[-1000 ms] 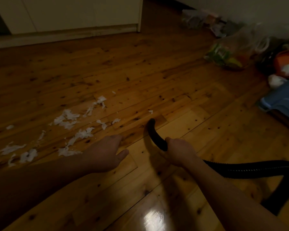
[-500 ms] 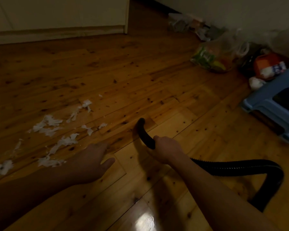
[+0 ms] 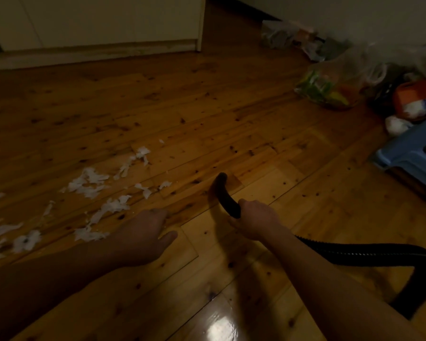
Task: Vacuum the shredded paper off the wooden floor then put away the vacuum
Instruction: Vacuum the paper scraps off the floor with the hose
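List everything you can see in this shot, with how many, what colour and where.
shredded paper: many scraps, white, scattered on the floor left of centre
vacuum hose: one, black, running from the right edge to the centre, tip at the floor
wooden floor: one, brown knotty boards, throughout
plastic bag: one, clear with green and yellow contents, upper right
orange package: one, far right
stool: one, blue, right edge
cabinet: one, white, top left
left hand: holding nothing, beside the nearest scraps
right hand: grips the hose near its tip

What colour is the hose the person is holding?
Black. The hose, ribbed further back, shows in the head view, gripped by the right hand.
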`<state>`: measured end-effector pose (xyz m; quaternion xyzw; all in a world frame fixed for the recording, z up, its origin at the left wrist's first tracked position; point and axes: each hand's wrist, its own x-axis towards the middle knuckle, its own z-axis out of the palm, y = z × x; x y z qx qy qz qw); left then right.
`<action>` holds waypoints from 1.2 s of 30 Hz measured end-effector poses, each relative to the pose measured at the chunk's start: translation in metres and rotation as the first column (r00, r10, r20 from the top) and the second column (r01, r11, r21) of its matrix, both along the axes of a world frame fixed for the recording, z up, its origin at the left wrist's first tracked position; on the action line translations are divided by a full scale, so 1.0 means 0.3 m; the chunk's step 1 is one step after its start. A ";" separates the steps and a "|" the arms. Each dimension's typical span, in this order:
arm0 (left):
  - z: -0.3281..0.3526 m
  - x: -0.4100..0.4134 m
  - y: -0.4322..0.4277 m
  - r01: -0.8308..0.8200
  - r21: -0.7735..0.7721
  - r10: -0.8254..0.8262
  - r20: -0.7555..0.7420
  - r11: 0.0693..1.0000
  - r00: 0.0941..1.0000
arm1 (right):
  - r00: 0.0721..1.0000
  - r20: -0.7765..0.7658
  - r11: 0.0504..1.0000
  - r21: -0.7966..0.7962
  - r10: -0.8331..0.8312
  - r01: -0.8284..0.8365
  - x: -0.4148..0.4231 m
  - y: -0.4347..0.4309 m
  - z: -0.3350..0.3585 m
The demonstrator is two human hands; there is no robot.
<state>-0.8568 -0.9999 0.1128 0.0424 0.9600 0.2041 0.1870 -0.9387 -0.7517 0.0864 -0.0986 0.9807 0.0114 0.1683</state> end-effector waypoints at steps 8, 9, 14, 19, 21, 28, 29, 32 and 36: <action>0.013 0.029 -0.024 0.042 -0.061 -0.038 0.061 0.997 0.997 | 1.000 0.017 1.000 -0.010 0.012 -0.012 0.033 -0.005 0.024; 0.016 0.038 -0.032 0.050 -0.067 -0.045 0.068 0.997 0.997 | 0.999 0.022 1.000 -0.019 0.024 -0.024 0.046 -0.010 0.028; 0.025 0.078 -0.079 0.097 -0.151 -0.072 0.162 0.984 0.984 | 0.996 0.015 0.995 -0.044 0.086 -0.085 0.123 -0.039 0.020; 0.036 0.123 -0.122 0.102 -0.158 -0.069 0.198 0.982 0.978 | 0.993 0.040 0.990 -0.092 0.113 -0.109 0.167 -0.063 0.019; 0.048 0.126 -0.127 0.101 -0.178 -0.069 0.180 0.979 0.981 | 0.991 0.050 0.986 -0.113 0.127 -0.121 0.166 -0.079 0.026; 0.112 0.129 -0.166 0.052 -0.203 -0.034 0.091 0.978 0.995 | 0.984 0.059 0.977 -0.142 0.169 -0.159 0.164 -0.150 0.029; 0.117 0.132 -0.175 0.050 -0.215 -0.032 0.087 0.975 0.996 | 0.982 0.055 0.975 -0.144 0.180 -0.171 0.167 -0.160 0.030; 0.140 0.138 -0.187 0.050 -0.240 -0.033 0.077 0.970 0.997 | 0.981 0.038 0.971 -0.157 0.188 -0.180 0.169 -0.184 0.026; 0.173 0.147 -0.195 0.043 -0.268 -0.020 0.088 0.962 0.996 | 0.985 0.043 0.974 -0.163 0.169 -0.160 0.160 -0.206 0.025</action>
